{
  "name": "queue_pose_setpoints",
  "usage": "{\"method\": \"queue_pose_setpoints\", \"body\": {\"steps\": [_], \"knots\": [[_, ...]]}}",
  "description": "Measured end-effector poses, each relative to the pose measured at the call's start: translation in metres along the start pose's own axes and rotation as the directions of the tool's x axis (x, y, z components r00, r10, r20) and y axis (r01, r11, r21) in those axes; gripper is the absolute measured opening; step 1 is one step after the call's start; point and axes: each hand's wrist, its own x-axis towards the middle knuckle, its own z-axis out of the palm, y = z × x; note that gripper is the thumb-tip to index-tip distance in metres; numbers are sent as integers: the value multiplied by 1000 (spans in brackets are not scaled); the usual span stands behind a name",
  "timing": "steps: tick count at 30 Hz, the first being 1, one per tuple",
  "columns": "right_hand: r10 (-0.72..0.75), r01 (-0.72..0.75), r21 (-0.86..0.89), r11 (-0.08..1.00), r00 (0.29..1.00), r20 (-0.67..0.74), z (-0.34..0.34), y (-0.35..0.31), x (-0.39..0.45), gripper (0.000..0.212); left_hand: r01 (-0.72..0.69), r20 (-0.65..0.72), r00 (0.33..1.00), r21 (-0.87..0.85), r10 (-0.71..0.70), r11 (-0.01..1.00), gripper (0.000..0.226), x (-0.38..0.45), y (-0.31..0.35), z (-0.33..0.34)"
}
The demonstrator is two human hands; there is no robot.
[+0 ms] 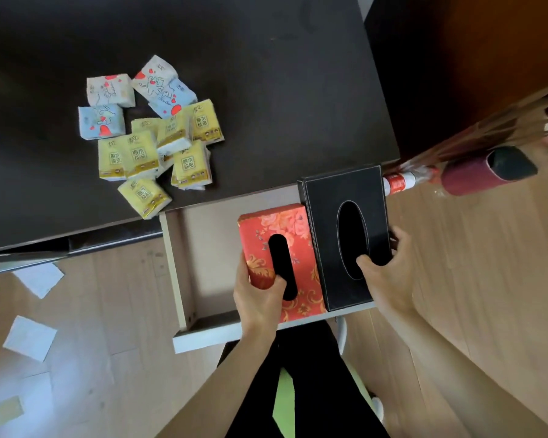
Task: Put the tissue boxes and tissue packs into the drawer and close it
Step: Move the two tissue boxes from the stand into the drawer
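Note:
The drawer (174, 267) under the dark desk stands pulled out. Inside it, at the right, a red floral tissue box (276, 222) lies beside a black leather tissue box (326, 191). My left hand (260, 298) grips the near end of the red box, thumb in its slot. My right hand (389, 273) holds the black box at its near right side, thumb in the oval opening. Several yellow tissue packs (140, 153) and pale blue and white tissue packs (102, 121) lie in a heap on the desk.
The dark desk (266, 74) fills the top of the view. A broom (456, 172) leans at the desk's right corner. White papers (38, 279) lie on the wooden floor at the left. My legs and a green seat are below the drawer.

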Motion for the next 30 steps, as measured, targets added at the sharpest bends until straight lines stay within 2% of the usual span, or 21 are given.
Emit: {"method": "queue_pose_setpoints", "body": {"steps": [5,10,14,17,19,21,23,24,25,26,28,30], "knots": [[12,3,-174,985,997,80,0,14,-2,68,107,14,994,60,-108,992,58,13,-16,3],[-11,49,-313,948,992,123,13,22,9,66,99,-3,995,65,-99,993,53,25,-31,8],[-137,220,-572,790,973,185,20,32,15,79,73,4,997,49,-73,996,49,32,-43,8],[-227,318,-644,696,948,222,21,36,14,83,52,81,995,123,-62,991,63,38,-40,1],[-319,398,-642,655,916,243,21,32,19,81,-121,156,984,268,81,956,89,48,-34,-7],[-440,510,-615,601,854,278,27,21,33,77,-388,269,918,453,291,803,104,66,-20,-14],[-517,618,-579,531,778,356,41,4,57,76,-623,457,782,580,423,525,100,92,1,-16],[-533,665,-577,474,739,412,48,-4,70,77,-709,557,705,582,439,398,91,104,13,-16],[-535,708,-583,397,695,480,55,-14,85,79,-769,646,639,557,417,315,80,115,25,-15],[-503,742,-587,324,660,558,60,-24,97,80,-802,720,597,528,354,278,70,124,36,-15],[-379,782,-577,235,621,687,67,-33,118,82,-828,803,555,509,216,235,56,137,49,-10],[-313,784,-579,224,621,719,69,-37,131,77,-841,820,538,509,192,182,49,143,50,-3]]}}
